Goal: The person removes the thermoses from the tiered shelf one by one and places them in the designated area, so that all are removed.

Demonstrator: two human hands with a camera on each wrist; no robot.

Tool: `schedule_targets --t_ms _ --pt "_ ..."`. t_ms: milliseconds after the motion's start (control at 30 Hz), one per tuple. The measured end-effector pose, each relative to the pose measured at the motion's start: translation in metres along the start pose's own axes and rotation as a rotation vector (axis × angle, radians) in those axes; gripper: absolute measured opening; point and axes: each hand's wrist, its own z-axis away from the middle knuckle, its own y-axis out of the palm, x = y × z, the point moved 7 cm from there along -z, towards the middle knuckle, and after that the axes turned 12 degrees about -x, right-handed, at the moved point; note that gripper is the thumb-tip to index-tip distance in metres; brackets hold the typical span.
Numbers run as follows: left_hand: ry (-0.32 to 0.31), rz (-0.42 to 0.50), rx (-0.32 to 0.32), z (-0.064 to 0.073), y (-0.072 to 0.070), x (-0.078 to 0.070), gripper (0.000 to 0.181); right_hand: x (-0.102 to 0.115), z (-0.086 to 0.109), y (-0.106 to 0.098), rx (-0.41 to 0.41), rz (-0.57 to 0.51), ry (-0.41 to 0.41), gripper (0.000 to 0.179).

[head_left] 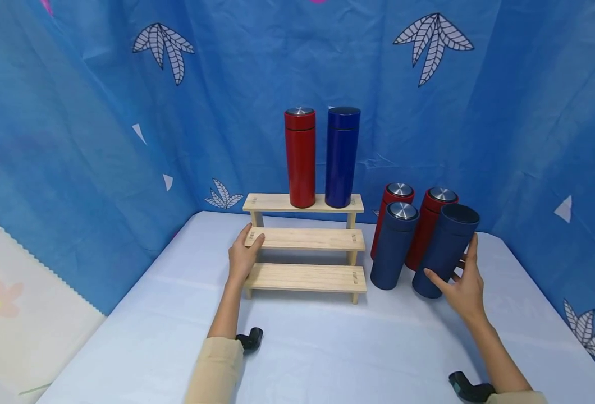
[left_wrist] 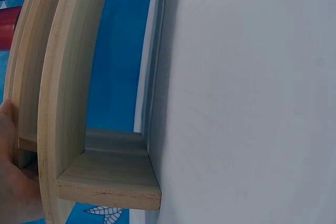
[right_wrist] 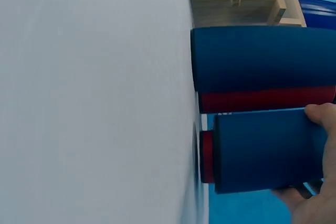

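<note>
My left hand (head_left: pixel 242 257) grips the left end of the middle board of a three-step wooden rack (head_left: pixel 307 276); the left wrist view shows it at the rack's edge (left_wrist: pixel 65 93). With the thumb on the near side, my right hand (head_left: pixel 465 286) holds a dark blue thermos flask (head_left: pixel 441 255), which leans to the right. Its base is slightly off the table in the right wrist view, and a red flask (head_left: pixel 422 235) stands behind it. Left of these are another dark blue flask (head_left: pixel 392 252) and a second red flask (head_left: pixel 380 230), both upright.
On the rack's top board stand a red flask (head_left: pixel 301 163) and a glossy blue flask (head_left: pixel 342 160), side by side. A white cloth (head_left: pixel 328 348) covers the table, and a blue patterned curtain (head_left: pixel 237 101) hangs behind and at the sides.
</note>
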Motion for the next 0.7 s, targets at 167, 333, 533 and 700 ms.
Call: schedule_targets --t_ms 167,333,533,700 --pt "0.004 -0.008 0.004 0.000 0.001 0.001 0.070 -0.008 0.004 0.005 0.025 0.011 0.026 0.119" --pt "0.004 -0.006 0.002 -0.001 0.001 0.002 0.071 -0.013 0.005 0.008 0.041 -0.008 0.051 0.118" --pt "0.007 -0.004 0.002 -0.001 0.001 0.002 0.071 -0.014 0.004 0.010 0.064 -0.037 0.064 0.116" --pt "0.001 -0.007 0.003 -0.001 0.000 0.001 0.069 -0.015 0.003 0.013 0.073 -0.060 0.071 0.115"
